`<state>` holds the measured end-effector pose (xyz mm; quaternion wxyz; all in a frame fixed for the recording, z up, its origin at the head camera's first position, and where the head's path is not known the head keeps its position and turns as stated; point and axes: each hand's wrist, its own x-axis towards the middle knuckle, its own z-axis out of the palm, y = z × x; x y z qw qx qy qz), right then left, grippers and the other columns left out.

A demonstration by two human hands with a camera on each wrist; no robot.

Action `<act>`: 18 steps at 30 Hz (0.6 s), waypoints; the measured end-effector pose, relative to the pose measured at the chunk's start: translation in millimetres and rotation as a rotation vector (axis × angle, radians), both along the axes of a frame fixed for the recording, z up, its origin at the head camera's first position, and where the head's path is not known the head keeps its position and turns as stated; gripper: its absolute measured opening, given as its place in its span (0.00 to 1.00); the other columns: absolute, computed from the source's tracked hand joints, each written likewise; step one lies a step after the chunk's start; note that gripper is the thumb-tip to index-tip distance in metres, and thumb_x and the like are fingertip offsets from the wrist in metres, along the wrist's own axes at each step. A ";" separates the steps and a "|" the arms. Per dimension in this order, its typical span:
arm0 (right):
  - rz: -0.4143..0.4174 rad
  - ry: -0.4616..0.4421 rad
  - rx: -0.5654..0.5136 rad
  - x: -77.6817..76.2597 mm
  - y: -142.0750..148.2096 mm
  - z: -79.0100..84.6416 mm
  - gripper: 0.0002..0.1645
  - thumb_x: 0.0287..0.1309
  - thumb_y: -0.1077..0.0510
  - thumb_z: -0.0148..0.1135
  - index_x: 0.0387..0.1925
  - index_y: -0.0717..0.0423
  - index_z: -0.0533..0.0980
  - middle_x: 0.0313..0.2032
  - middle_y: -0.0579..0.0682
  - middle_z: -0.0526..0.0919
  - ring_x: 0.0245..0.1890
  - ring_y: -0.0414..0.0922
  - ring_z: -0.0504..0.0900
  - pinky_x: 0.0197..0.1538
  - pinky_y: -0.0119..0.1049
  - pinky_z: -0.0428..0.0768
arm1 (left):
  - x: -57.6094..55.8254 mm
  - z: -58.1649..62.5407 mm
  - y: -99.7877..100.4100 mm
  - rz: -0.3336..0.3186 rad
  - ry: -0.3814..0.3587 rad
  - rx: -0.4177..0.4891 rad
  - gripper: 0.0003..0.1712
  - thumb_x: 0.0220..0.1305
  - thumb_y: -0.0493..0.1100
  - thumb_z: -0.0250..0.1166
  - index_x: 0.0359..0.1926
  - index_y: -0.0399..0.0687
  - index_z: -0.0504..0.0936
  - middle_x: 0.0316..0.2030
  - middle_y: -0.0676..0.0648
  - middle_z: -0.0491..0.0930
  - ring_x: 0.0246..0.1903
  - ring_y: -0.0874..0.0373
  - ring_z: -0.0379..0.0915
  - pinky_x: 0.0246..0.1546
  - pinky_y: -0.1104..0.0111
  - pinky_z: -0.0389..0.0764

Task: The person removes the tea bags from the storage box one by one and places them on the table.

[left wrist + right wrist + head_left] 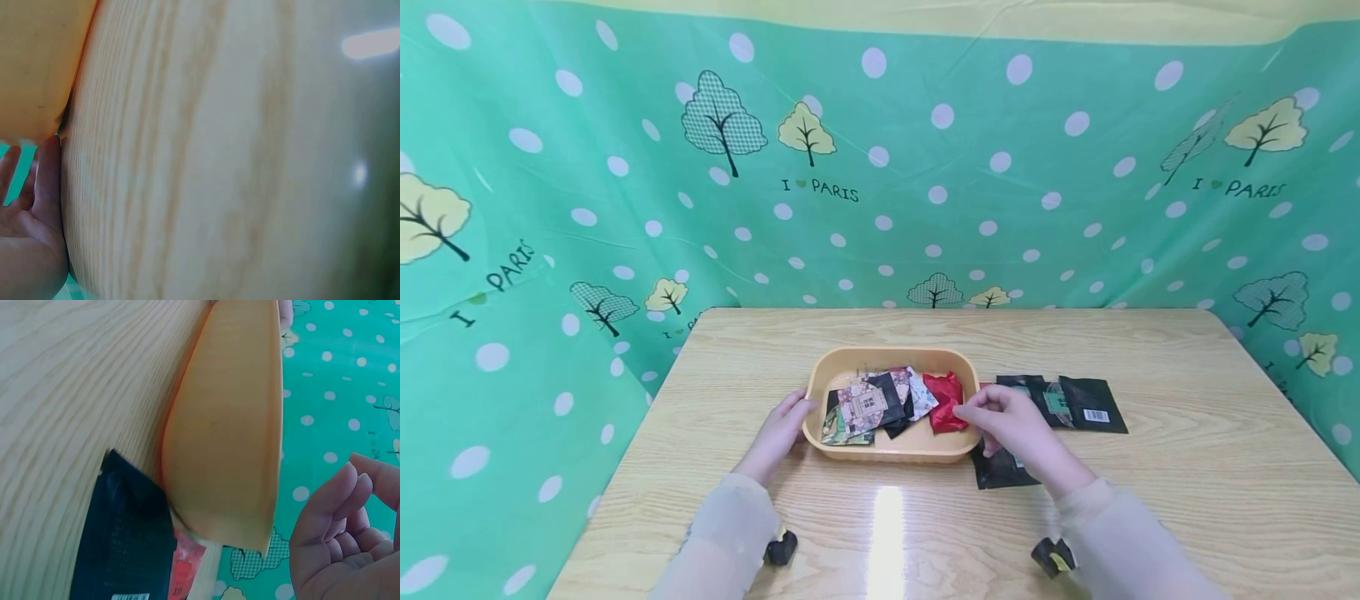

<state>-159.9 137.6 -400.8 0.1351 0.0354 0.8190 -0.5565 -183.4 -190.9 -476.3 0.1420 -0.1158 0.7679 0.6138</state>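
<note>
sleeves of pale cream cloth [722,525] are spanning the near part of the pale wood-grain desk [1210,492]. beyond them, a flat black packet [1000,473] is lying just beside the near right corner of a peach-orange, rounded plastic tray [887,457], partly covered by the bare right hand [1011,421]. that hand is hanging over the right rim, its fingers curling, thumb and forefinger tips almost meeting by a crinkled red foil packet [943,400]; the right wrist view is showing nothing between the tips, so whether they are gripping an edge i cannot tell. the bare left hand [778,433] is holding the opposite end, thumb resting at the rim, fingers lying along the outer wall.

the red packet is sitting inside the tray's right end, beside an overlapping heap of a pink floral packet [862,402], a white patterned packet [921,398] and others. farther right, a black packet with a white label [1086,404] is lying on the desk, and a green polka-dot curtain [940,225] is hanging behind.

the step in hand is seemingly handling the red packet while the left hand is steadying the tray; the next move is probably calling for a clean pinch or a clear release.
</note>
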 end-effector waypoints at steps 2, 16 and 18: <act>0.005 0.003 -0.015 -0.9 -3.0 0.7 0.12 0.61 0.56 0.65 0.38 0.62 0.79 0.22 0.49 0.75 0.17 0.42 0.70 0.25 0.34 0.81 | -0.2 -0.3 -0.4 0.000 -0.008 -0.006 0.39 0.70 0.56 0.52 0.76 0.45 0.55 0.72 0.36 0.62 0.68 0.41 0.65 0.73 0.52 0.63; 0.030 -0.006 -0.078 -8.3 -22.8 -4.4 0.12 0.62 0.55 0.65 0.37 0.62 0.78 0.22 0.48 0.75 0.20 0.42 0.74 0.29 0.34 0.84 | -0.8 0.8 0.0 0.019 -0.010 -0.022 0.39 0.70 0.56 0.53 0.76 0.46 0.57 0.71 0.36 0.65 0.63 0.45 0.72 0.67 0.57 0.70; 0.037 -0.004 -0.075 -9.6 -25.3 -5.7 0.12 0.62 0.55 0.65 0.37 0.62 0.78 0.24 0.48 0.77 0.21 0.42 0.75 0.30 0.34 0.84 | -0.5 1.1 0.0 0.015 -0.005 -0.024 0.39 0.70 0.56 0.53 0.76 0.46 0.57 0.71 0.35 0.65 0.62 0.45 0.72 0.65 0.59 0.71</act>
